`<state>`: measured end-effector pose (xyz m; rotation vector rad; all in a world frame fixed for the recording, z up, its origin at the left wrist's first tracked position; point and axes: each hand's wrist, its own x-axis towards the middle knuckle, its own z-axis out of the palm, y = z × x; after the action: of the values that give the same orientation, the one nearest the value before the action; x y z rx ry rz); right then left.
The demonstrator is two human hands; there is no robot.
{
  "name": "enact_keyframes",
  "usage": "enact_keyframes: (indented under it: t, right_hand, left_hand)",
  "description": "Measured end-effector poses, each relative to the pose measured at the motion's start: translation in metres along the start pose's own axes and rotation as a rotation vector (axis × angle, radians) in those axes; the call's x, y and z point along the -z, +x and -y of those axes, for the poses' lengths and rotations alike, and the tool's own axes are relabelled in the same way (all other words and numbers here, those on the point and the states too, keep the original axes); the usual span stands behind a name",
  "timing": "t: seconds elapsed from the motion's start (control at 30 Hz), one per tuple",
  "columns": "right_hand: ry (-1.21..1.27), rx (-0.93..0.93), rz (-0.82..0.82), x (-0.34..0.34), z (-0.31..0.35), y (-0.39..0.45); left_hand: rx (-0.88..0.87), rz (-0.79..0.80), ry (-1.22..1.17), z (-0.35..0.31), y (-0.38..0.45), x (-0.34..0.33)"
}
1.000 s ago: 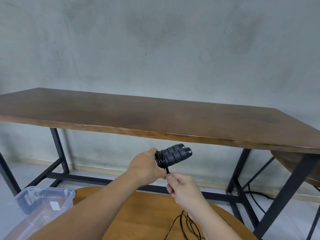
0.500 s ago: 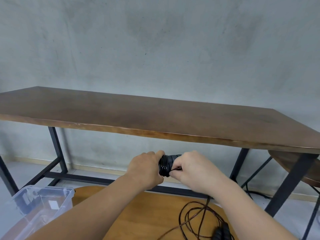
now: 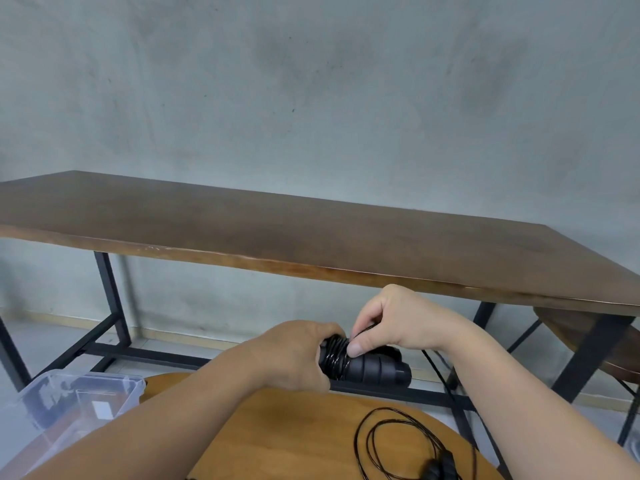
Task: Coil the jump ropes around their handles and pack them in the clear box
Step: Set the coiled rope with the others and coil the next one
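My left hand (image 3: 294, 358) grips the black jump rope handles (image 3: 377, 370), held together and pointing right, with thin black cord wound around their left part. My right hand (image 3: 391, 323) sits above the handles and pinches the cord against the coil; the cord trails down behind my right wrist. A second black jump rope (image 3: 408, 448) lies loose on the round wooden table (image 3: 294, 438), its handles at the bottom edge of the view. The clear box (image 3: 72, 400) stands open at the lower left.
A long dark wooden table (image 3: 311, 237) on black metal legs stands ahead against a grey wall. A second wooden surface (image 3: 588, 334) shows at the far right under it. A small white item lies inside the box.
My right hand has gone from below the handles, up over them and onto the coil, winding cord around. The handles have dropped lower and my view has tilted down, showing more of the loose rope.
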<state>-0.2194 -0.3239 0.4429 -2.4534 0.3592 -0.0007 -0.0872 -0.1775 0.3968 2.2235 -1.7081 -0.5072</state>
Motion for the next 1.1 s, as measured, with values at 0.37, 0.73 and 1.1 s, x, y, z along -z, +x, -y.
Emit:
enact_keyframes:
  t: [0.37, 0.73, 1.1]
  right_hand:
    - [0.302, -0.032, 0.091, 0.005, -0.014, 0.004]
    - [0.791, -0.044, -0.087, -0.039, -0.047, 0.008]
    - [1.134, -0.077, -0.382, -0.095, -0.036, 0.015]
  left_hand:
    - [-0.124, 0.159, -0.341, -0.002, -0.010, 0.013]
    - [-0.105, 0.069, -0.520, 0.007, -0.014, 0.009]
    - [0.084, -0.232, -0.670, 0.009, 0.000, -0.007]
